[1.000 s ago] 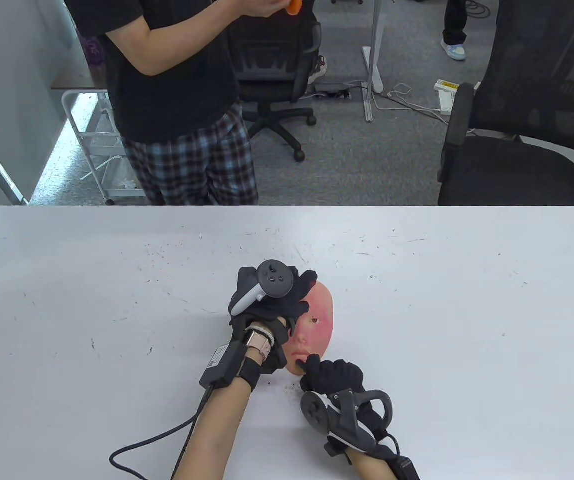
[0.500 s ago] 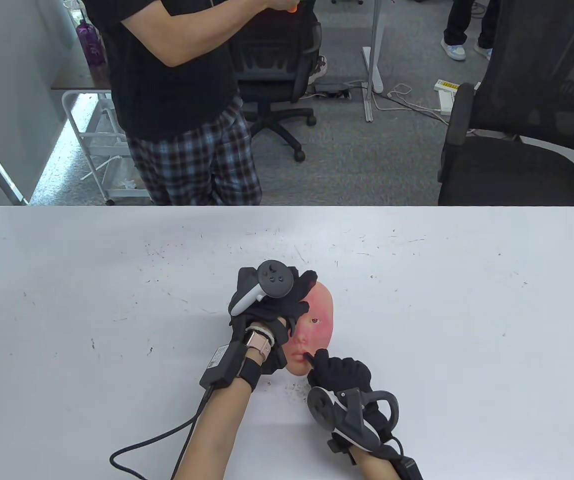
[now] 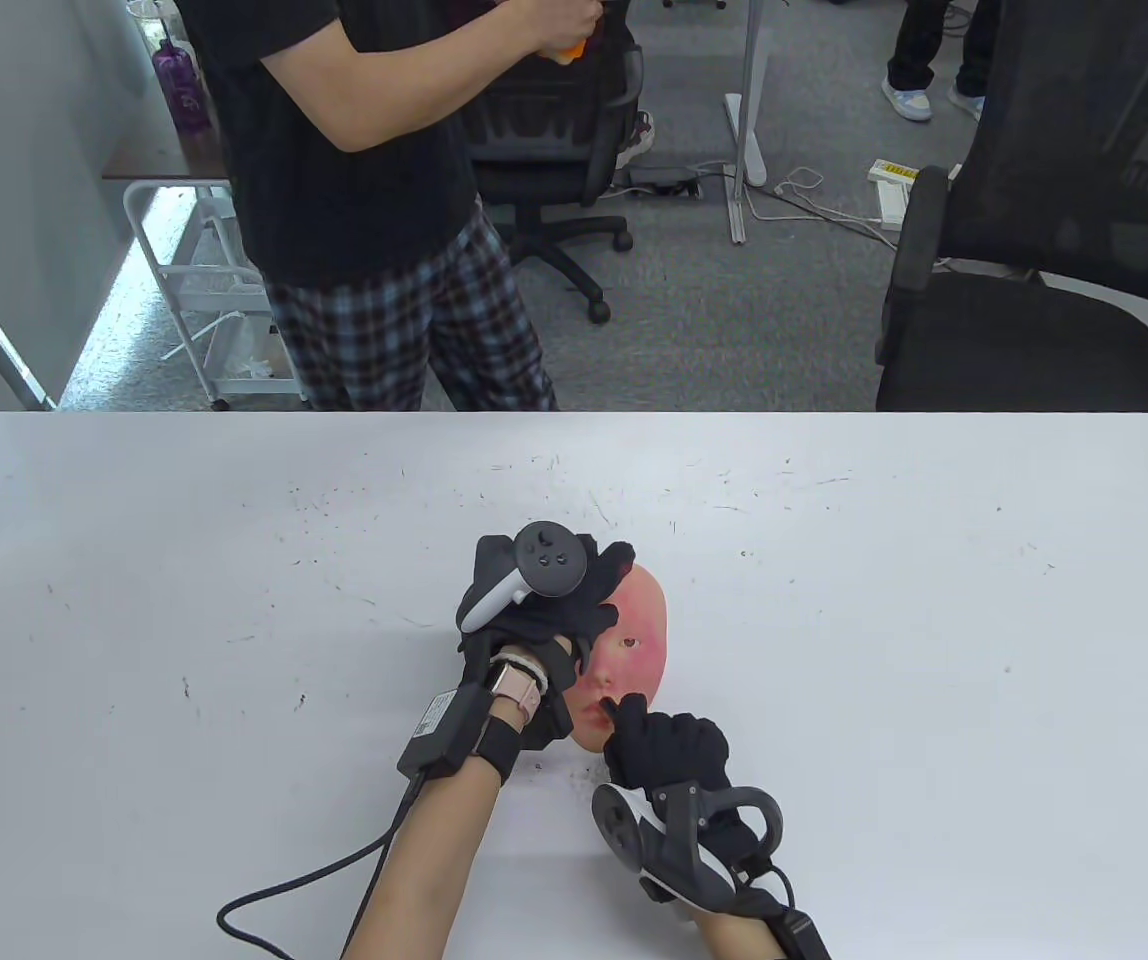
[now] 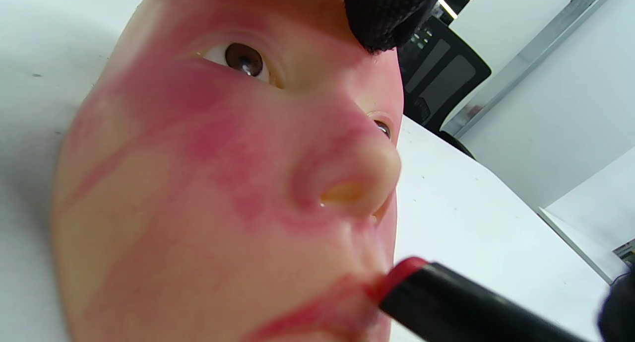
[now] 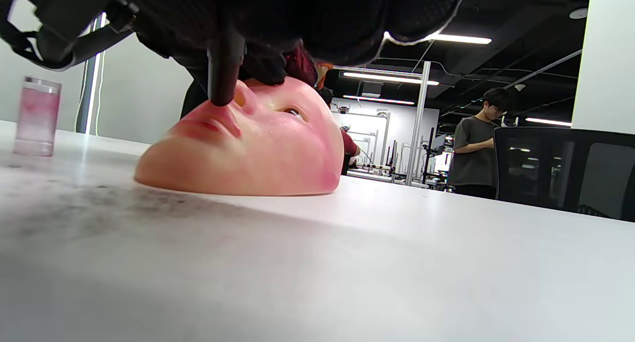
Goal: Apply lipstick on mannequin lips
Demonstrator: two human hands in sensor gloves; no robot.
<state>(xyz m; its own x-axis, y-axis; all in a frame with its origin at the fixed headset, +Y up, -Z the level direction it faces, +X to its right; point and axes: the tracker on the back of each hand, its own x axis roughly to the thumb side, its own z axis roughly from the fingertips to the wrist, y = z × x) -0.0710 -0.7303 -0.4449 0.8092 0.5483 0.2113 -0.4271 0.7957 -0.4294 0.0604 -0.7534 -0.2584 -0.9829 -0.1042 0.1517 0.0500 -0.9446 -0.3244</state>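
A pink-stained mannequin face (image 3: 634,640) lies face up on the white table (image 3: 834,600). My left hand (image 3: 544,600) rests on its forehead and left side, holding it still. My right hand (image 3: 669,750) grips a black lipstick (image 3: 614,712) and its red tip touches the lips. In the left wrist view the red tip (image 4: 404,272) presses on the mannequin's lips (image 4: 317,312), and a gloved fingertip (image 4: 382,19) sits on the brow. In the right wrist view the lipstick tube (image 5: 222,79) stands down onto the mouth of the face (image 5: 258,143).
A clear cup with pink content (image 5: 35,116) stands on the table to the face's side. A person in plaid trousers (image 3: 384,250) stands at the far table edge. Black office chairs (image 3: 1044,250) stand behind the table. A cable (image 3: 334,870) trails from my left wrist.
My right hand has shifted slightly left and back toward me, sliding the lipstick tip along the lips. My left hand and the face have stayed still. The standing person has moved right.
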